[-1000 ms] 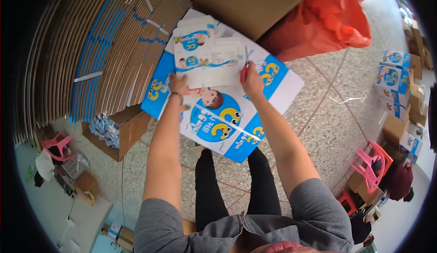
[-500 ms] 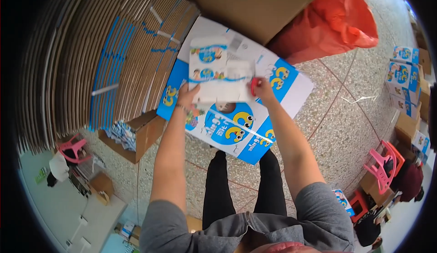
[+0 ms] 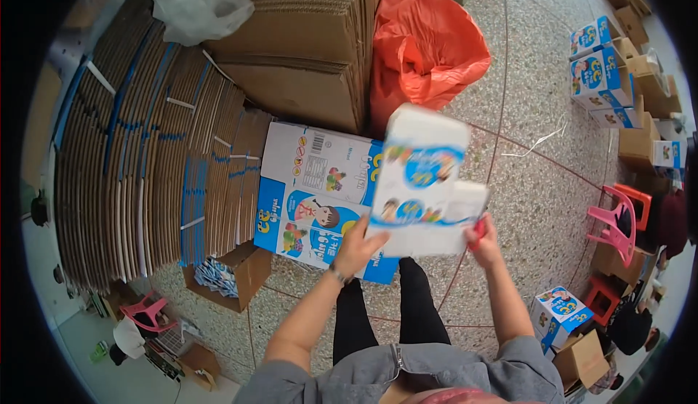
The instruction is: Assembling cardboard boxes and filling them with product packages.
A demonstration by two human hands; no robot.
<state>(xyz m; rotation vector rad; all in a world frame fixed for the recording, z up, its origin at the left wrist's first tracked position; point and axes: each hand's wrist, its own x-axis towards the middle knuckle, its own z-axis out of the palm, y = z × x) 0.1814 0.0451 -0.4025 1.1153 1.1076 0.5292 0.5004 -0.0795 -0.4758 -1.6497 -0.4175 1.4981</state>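
Lifted off floor stack (image 3: 313, 186), flat printed carton (image 3: 425, 186) gripped by left hand (image 3: 356, 248) and right hand (image 3: 483, 240)

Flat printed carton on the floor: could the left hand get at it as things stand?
Probably not at once: the left hand grips the lifted carton blank. The flat printed carton lies uncovered just below.

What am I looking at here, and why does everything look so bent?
No machine here: a person wears a wide-angle camera on the head that looks down, so straight edges curve. The forearms come in from below. The left hand and right hand hold a flat printed carton between them; it is blurred. The right hand also holds something small and red. On the floor lie a flat blue carton, stacks of folded cardboard and an orange bag. Made-up boxes stand at right.
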